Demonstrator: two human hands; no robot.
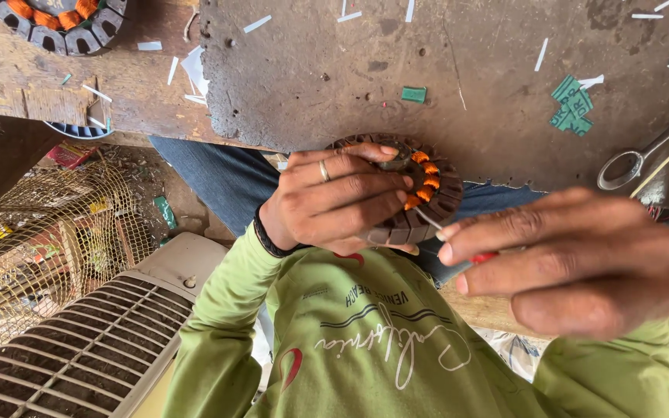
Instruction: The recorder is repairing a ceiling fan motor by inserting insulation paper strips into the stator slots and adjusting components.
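Right hand (574, 259) nearest, left hand (334, 197) gripping stator (427, 193) over scrap-strewn workbench (334, 70).

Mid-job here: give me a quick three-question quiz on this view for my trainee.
1. True or false: the left hand holds the round stator with orange windings.
2. What does the right hand hold? A) a hammer B) a thin red-handled tool C) a cloth
3. Fill in: the scissors lie on the ____, apart from both hands.
Key: 1 true; 2 B; 3 workbench.
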